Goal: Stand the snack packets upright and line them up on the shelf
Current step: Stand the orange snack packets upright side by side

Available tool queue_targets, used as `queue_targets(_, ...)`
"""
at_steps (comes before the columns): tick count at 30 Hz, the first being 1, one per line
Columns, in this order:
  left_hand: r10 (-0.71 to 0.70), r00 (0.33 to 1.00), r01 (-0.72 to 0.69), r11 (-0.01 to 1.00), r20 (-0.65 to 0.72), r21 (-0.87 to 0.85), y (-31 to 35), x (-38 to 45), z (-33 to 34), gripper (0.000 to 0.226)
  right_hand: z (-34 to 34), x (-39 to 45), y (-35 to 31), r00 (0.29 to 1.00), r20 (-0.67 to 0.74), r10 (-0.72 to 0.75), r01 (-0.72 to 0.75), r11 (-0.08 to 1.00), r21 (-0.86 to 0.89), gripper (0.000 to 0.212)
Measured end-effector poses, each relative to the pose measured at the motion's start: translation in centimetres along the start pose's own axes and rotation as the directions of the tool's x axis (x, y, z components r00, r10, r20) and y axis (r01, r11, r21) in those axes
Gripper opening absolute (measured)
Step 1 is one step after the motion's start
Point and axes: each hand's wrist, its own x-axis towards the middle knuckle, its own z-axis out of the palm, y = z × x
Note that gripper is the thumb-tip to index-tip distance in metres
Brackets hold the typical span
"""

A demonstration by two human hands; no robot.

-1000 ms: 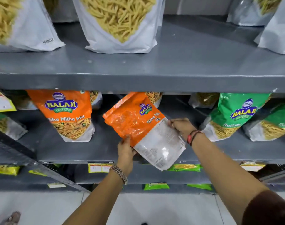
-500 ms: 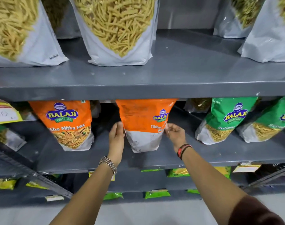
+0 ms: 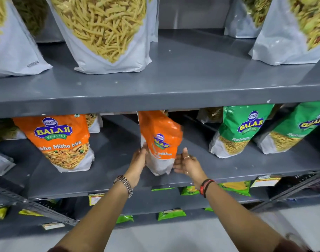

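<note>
An orange snack packet (image 3: 160, 140) stands on the middle grey shelf (image 3: 119, 177), turned partly sideways and blurred. My left hand (image 3: 138, 160) presses flat against its left lower edge. My right hand (image 3: 187, 163) is at its right lower side, fingers spread, touching or just off the bag. A second orange packet (image 3: 61, 140) stands upright to the left. Two green packets, one (image 3: 241, 130) nearer and another (image 3: 294, 130) beyond it, stand to the right.
The upper shelf (image 3: 192, 84) carries large white bags of yellow sticks (image 3: 104, 33), with more bags at left and right. More packets lie behind the front row. Lower shelves hold small green and yellow packets (image 3: 171, 213). Price tags (image 3: 264, 180) hang on the shelf edges.
The orange packet went from tilted in both hands to standing on the shelf, then turned sideways. My hands slid down to its base. The view moved closer.
</note>
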Motion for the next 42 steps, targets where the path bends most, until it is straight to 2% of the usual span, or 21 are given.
queue_targets(3,-0.033,0.999,0.031,0.997,-0.028,-0.064,0.8,0.8,1.8,0.040,1.1,-1.2,1.2,0.986,0.159,0.051,-0.059,0.997,0.049,0.062)
queue_targets(8,-0.028,0.987,0.013,0.995,-0.158,-0.096,0.2,0.3,2.1,0.058,1.5,-2.0,1.1,0.969,0.231,0.086,-0.080,0.996,-0.033,0.061)
queue_targets(10,0.040,0.968,-0.061,0.995,-0.248,-0.079,-1.0,-1.5,2.4,0.059,0.2,-2.0,0.6,0.983,0.169,0.068,-0.062,0.997,-0.037,0.063)
queue_targets(12,0.093,0.945,-0.116,0.992,-0.313,-0.054,-2.5,-4.1,3.0,0.058,-1.0,-1.4,-0.3,0.999,0.036,0.030,-0.031,0.999,0.034,0.063)
queue_targets(15,0.086,0.952,-0.109,0.992,-0.294,-0.061,-4.6,-7.0,4.3,0.063,-1.7,0.1,-2.0,0.998,-0.065,0.015,-0.006,0.991,0.136,0.064)
queue_targets(19,0.119,0.980,-0.131,0.989,-0.159,-0.064,-5.2,-9.2,6.1,0.070,-0.3,2.2,-4.4,0.999,-0.042,0.007,-0.002,0.994,0.113,0.072)
queue_targets(22,0.129,0.983,-0.143,0.985,-0.128,-0.100,-4.5,-9.3,6.9,0.073,1.1,2.6,-5.1,0.998,0.054,0.035,-0.037,0.999,0.029,0.081)
queue_targets(25,0.116,0.973,-0.145,0.980,-0.200,-0.136,-3.9,-8.5,7.5,0.073,2.4,2.4,-4.1,0.990,0.127,0.068,-0.059,0.995,-0.075,0.088)
queue_targets(27,0.105,0.943,-0.170,0.968,-0.314,-0.185,-3.3,-7.4,7.4,0.066,3.0,1.9,-3.4,0.994,0.088,0.059,-0.050,0.994,-0.097,0.086)
queue_targets(29,0.149,0.909,-0.267,0.925,-0.388,-0.269,-2.5,-6.0,6.4,0.069,2.9,1.4,-2.6,0.998,0.043,0.045,-0.041,0.995,-0.090,0.085)
queue_targets(30,0.180,0.903,-0.315,0.895,-0.390,-0.316,-2.1,-5.3,5.7,0.072,2.7,1.1,-2.3,0.998,0.036,0.043,-0.040,0.996,-0.085,0.084)
queue_targets(32,0.227,0.912,-0.347,0.871,-0.342,-0.349,-1.6,-4.3,4.3,0.063,2.3,0.8,-1.4,0.998,0.042,0.044,-0.041,0.997,-0.064,0.078)
queue_targets(35,0.202,0.945,-0.275,0.916,-0.257,-0.292,-0.8,-2.9,2.6,0.058,2.2,0.4,-0.4,0.997,0.056,0.055,-0.055,0.998,-0.008,0.080)
queue_targets(38,0.161,0.967,-0.204,0.951,-0.196,-0.230,0.1,-1.9,1.8,0.057,2.1,0.1,-0.4,0.996,0.084,0.041,-0.042,0.999,0.007,0.072)
queue_targets(42,0.113,0.981,-0.141,0.973,-0.158,-0.180,-0.5,-1.4,0.8,0.074,1.6,0.0,-0.7,0.993,0.119,0.019,-0.015,0.999,-0.033,0.069)
